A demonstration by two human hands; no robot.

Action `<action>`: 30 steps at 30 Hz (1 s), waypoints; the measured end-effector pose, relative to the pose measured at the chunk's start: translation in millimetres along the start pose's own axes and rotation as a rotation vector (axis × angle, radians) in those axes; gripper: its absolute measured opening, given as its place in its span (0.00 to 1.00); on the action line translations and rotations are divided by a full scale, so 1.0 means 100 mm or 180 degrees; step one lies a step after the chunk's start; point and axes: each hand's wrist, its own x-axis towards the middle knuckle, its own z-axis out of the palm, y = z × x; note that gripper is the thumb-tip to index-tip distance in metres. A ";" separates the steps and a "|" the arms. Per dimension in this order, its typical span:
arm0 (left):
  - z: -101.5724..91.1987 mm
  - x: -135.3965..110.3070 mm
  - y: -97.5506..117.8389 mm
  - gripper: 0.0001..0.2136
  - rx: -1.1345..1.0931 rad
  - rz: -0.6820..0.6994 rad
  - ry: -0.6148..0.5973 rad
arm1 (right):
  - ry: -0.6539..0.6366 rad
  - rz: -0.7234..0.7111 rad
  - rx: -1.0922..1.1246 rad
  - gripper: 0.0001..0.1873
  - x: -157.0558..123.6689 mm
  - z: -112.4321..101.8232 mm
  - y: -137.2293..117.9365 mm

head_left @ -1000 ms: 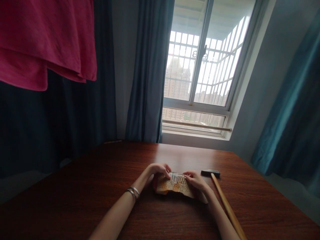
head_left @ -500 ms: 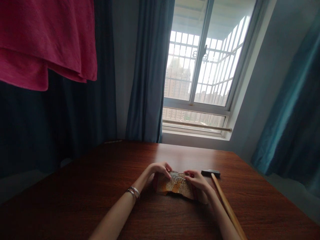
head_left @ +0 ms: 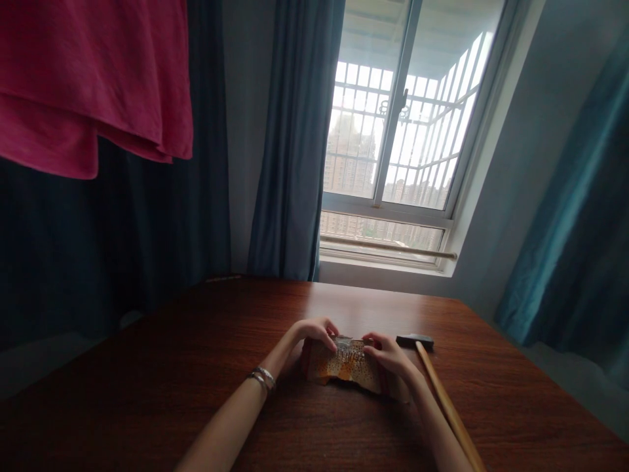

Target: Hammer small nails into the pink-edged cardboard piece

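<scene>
A small orange and white speckled packet (head_left: 344,367) lies on the brown wooden table (head_left: 147,393) in front of me. My left hand (head_left: 314,331) pinches its top left edge with curled fingers. My right hand (head_left: 390,357) pinches the top right edge in the same way. Both hands hold the packet's upper rim, which is tilted up off the table. A bracelet sits on my left wrist.
A hammer with a dark head (head_left: 415,341) and a long pale wooden handle (head_left: 449,410) lies just right of my right hand. Behind the table are a barred window (head_left: 393,144), blue curtains (head_left: 289,144) and a hanging pink cloth (head_left: 93,78).
The packet's top edge has been pulled up and folded toward me, so it looks shorter now. Both hands have stayed almost in place at its top corners.
</scene>
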 end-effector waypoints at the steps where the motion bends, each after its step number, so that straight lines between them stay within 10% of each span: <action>1: -0.01 0.00 0.00 0.15 0.0110 0.0005 -0.0172 | -0.0043 0.0034 0.0019 0.16 0.00 0.00 0.00; 17: -0.10 0.04 -0.11 0.20 0.0095 0.0113 -0.0225 | -0.0460 0.0697 0.1290 0.18 0.01 -0.04 0.02; 30: -0.50 -0.02 -0.69 0.23 -0.1721 -0.0235 0.1991 | 0.0363 0.0871 0.1726 0.20 -0.20 -0.63 -0.18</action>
